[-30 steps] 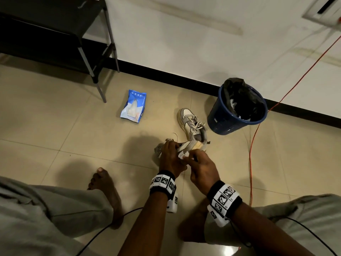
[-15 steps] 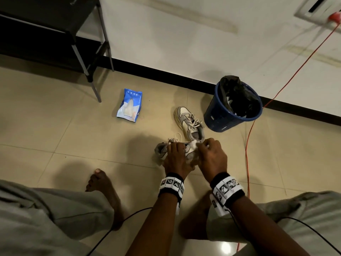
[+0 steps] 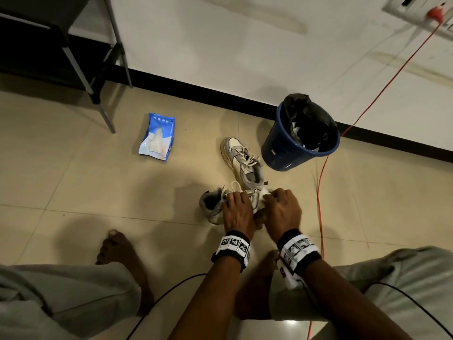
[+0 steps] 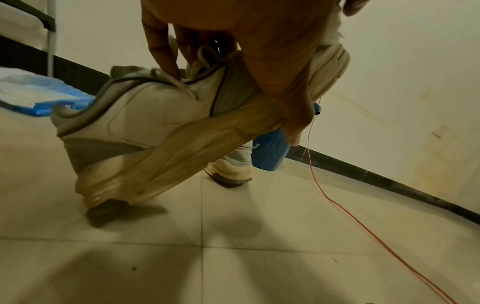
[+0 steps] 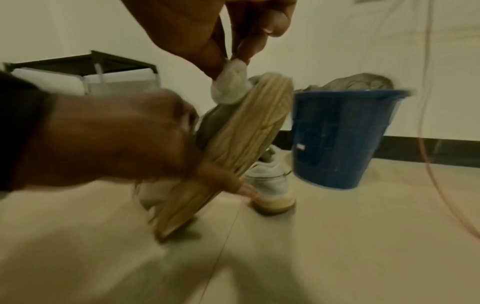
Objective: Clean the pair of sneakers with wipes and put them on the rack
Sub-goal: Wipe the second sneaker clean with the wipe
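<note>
1. Head view: sneaker (image 3: 215,204) is lying crosswise under both hands, heel pointing to the person's left, toe towards the right hand (image 3: 282,212). Left hand (image 3: 237,209) is sitting on its laced middle. Second sneaker (image 3: 242,160) is standing just beyond, near the blue bin (image 3: 282,153). Wipes pack (image 3: 157,137) is lying well apart; its print is too small to read. Rack (image 3: 73,52) is standing far left.
2. Left wrist view: fingers (image 4: 161,49) are curling round the upper, thumb pressing the sole, heel touching the floor, toe raised.
3. Right wrist view, blurred: fingertips (image 5: 249,47) are apparently pinching a balled wipe (image 5: 228,88) against the toe edge. Bin label is unreadable.
</note>
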